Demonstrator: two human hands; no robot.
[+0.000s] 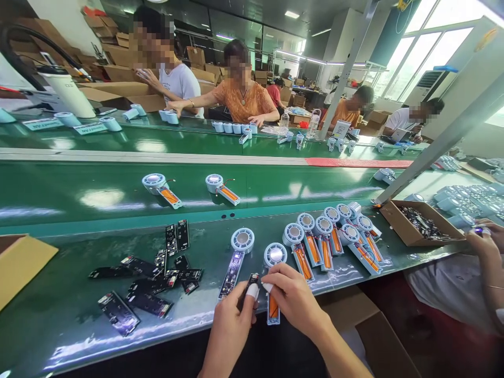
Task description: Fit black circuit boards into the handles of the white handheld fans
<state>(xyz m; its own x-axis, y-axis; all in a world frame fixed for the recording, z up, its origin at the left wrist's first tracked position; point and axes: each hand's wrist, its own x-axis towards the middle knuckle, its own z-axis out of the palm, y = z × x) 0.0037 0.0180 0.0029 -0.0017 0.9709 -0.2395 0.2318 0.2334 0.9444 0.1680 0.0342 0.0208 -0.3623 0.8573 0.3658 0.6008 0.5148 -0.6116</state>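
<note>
My left hand [233,315] pinches a small black circuit board [252,281] upright, a white cover on its thumb. Close beside the board, my right hand [295,294] has its fingertips pressed together; whatever lies between them is too small to make out. Under the right hand is a light-blue handheld fan body [275,254] with an orange strip in its handle, overhanging the bench edge. To its left lies another fan body [242,240] with a circuit board in its handle. Several loose black boards [151,302] are scattered at the left.
Several fan bodies [323,226] are grouped right of my hands. Beyond them stands a box of small parts [409,239] by a metal post [425,147]. Two fan bodies rest on the green conveyor [189,202]. A co-worker's hand [486,241] is at far right; others sit opposite.
</note>
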